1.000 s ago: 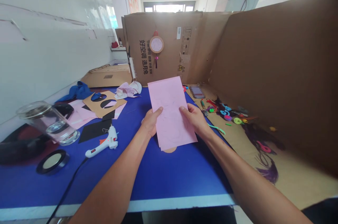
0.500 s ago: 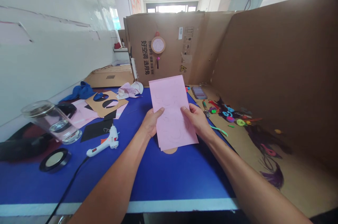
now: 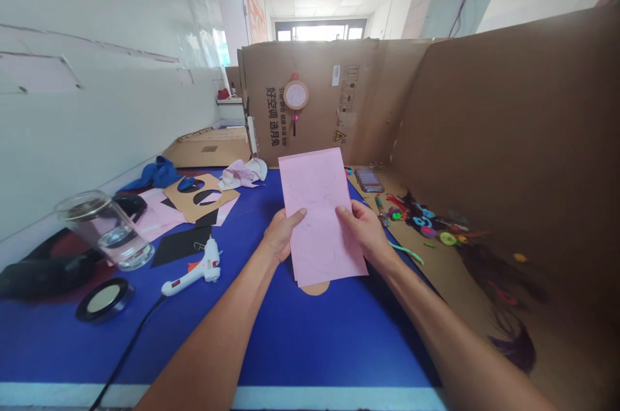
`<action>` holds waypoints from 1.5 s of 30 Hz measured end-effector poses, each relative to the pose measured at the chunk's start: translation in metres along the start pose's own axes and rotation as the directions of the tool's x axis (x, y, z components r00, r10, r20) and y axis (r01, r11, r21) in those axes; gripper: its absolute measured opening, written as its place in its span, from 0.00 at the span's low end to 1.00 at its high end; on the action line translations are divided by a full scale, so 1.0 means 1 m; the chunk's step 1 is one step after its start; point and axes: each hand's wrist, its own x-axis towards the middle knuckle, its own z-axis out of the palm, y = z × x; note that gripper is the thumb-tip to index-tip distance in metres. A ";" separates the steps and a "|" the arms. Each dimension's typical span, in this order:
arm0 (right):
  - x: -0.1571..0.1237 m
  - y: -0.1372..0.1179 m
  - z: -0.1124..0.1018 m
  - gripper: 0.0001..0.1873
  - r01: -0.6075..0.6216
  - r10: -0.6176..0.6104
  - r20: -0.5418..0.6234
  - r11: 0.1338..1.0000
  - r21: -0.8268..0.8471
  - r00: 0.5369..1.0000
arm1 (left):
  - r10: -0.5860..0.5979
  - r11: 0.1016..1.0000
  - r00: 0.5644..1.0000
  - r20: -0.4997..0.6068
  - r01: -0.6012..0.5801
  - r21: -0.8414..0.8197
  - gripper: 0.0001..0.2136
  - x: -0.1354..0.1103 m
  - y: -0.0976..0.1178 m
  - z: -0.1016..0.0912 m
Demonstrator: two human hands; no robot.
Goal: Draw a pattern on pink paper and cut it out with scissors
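Observation:
Both hands hold a pink sheet of paper (image 3: 320,204) tilted up over the blue table (image 3: 300,340). My left hand (image 3: 279,234) grips its left edge, thumb on the front. My right hand (image 3: 364,228) grips its right edge the same way. Faint pencil lines show on the sheet. Beneath its lower edge a tan round cardboard piece (image 3: 314,287) peeks out, and I cannot tell whether it is held or lying on the table.
A white glue gun (image 3: 194,269) with a black cord lies left of my arm. A glass jar (image 3: 104,230), a tape roll (image 3: 103,299), cut cardboard (image 3: 201,194), black and pink sheets sit at left. Cardboard walls (image 3: 508,139) enclose back and right, with coloured craft bits (image 3: 426,217) at their foot.
The sheet and both hands have stayed in the same grip. My view has shifted slightly, so everything sits a little lower and to the right.

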 end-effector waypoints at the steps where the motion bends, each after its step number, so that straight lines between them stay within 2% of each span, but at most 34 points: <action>1: 0.000 0.000 0.000 0.24 -0.001 0.001 0.001 1.000 0.003 1.000 | -0.001 1.000 1.000 -0.003 0.001 -0.003 0.22 0.000 0.000 0.000; 8: -0.003 -0.007 0.001 0.24 -0.002 0.002 -0.002 1.000 0.028 1.000 | 0.000 1.000 1.000 0.005 0.000 -0.012 0.23 0.001 0.000 0.000; 19: 0.000 0.000 -0.002 0.19 0.032 -0.032 -0.018 0.999 0.025 0.999 | -0.053 0.997 0.999 -0.003 0.052 -0.048 0.17 0.005 0.003 0.003; 25: -0.002 -0.003 -0.002 0.20 0.034 -0.032 -0.036 0.997 0.071 0.999 | -0.027 0.997 1.000 0.002 0.027 -0.077 0.16 0.004 0.004 0.003; 32: -0.005 -0.003 -0.003 0.24 0.060 -0.059 -0.041 0.998 0.022 0.997 | -0.015 0.997 1.000 -0.023 0.013 -0.074 0.17 0.004 0.008 0.002; 45: -0.004 -0.002 -0.002 0.21 0.068 -0.068 -0.040 0.998 0.001 0.997 | -0.007 0.999 1.000 -0.015 0.006 -0.050 0.14 0.002 0.006 0.004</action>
